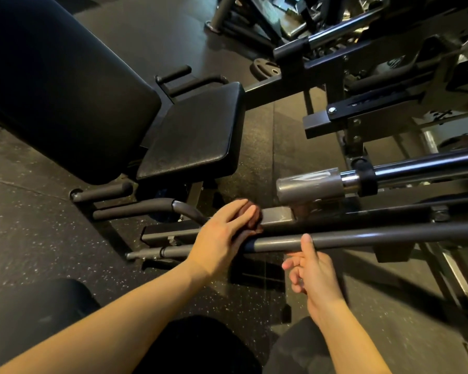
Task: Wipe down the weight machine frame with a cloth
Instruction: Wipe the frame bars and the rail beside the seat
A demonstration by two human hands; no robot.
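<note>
Brown cloth (pixel 250 217) gripped by left hand (pixel 222 238) on frame (pixel 276 215); right hand (pixel 308 268) loosely curled, empty.

Dim, warm light; perhaps slightly blurred edges.

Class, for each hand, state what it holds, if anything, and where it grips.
The left hand grips a bunched dark cloth from above, pressing it on the frame rail. The right hand holds nothing.
</note>
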